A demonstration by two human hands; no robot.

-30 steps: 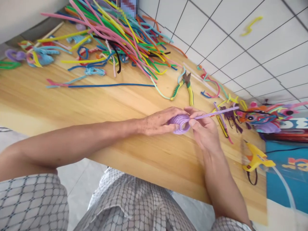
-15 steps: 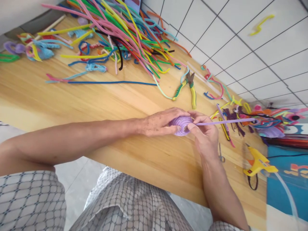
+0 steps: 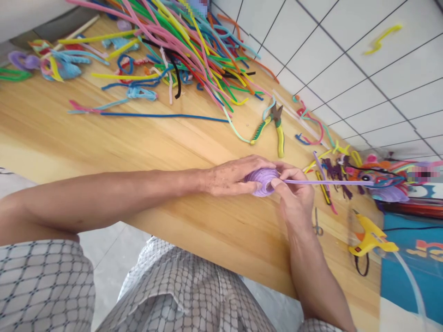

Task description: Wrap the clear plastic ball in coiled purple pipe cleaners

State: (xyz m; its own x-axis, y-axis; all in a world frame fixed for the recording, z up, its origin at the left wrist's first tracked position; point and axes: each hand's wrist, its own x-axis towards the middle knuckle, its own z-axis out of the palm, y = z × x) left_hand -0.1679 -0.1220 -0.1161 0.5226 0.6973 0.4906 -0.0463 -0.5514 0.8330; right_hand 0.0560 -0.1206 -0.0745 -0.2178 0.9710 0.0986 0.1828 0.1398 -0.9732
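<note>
A purple coil of wound pipe cleaner [image 3: 262, 179] is held above the wooden table, between both hands. My left hand [image 3: 235, 176] is closed around its left side, fingers above and thumb below. My right hand [image 3: 296, 189] pinches the purple pipe cleaner at the coil's right end. From that pinch a loose straight length of purple pipe cleaner [image 3: 332, 183] sticks out to the right. The right fingertips partly hide the coil's open end.
Beyond my hands lie green-and-yellow pliers [image 3: 279, 133] and a large heap of coloured pipe cleaners [image 3: 194, 50]. Small scissors [image 3: 317, 226] and a yellow glue gun [image 3: 370, 235] with a cord rest at the right. A white tiled wall [image 3: 332, 60] borders the table [image 3: 121, 143].
The loose purple length has swung slightly toward me at its far end. Both hands keep their hold on the coil. The whole view has shifted a little.
</note>
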